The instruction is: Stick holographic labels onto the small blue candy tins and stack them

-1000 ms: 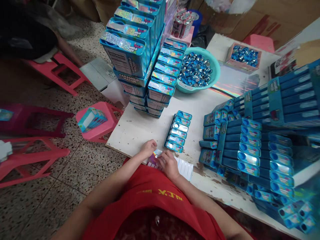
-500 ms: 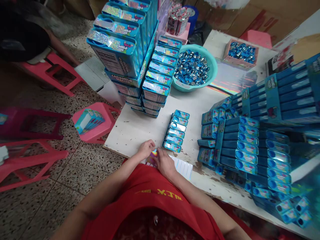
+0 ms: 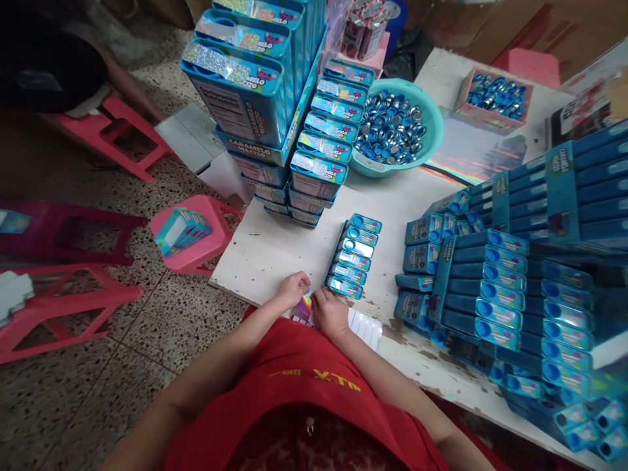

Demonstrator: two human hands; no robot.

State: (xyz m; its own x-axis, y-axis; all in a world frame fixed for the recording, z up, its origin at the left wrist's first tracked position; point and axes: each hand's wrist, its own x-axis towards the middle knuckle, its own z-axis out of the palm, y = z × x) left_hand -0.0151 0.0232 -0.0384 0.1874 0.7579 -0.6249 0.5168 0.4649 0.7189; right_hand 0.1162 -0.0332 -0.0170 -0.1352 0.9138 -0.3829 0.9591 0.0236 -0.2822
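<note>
At the table's front edge, my left hand is closed in a pinch, and whatever lies between its fingertips is too small to make out. Close on its right, my right hand has its fingers bent together over a sticker sheet; what they grip is hidden. The sheet's shiny purple part shows between the hands, and its pale striped part extends to the right under my right wrist. Just beyond my right hand lies a row of several blue tins with shiny strips on their ends.
Tall stacks of blue tins rise at the back left. Behind stands a turquoise basin of small caps, with a pink box of more caps. Piled blue boxes fill the right side. A person's arm shows at upper left.
The view has shifted, so most things appear a little further right. The fingers of my right hand have drawn in and curled more over the sheet.
</note>
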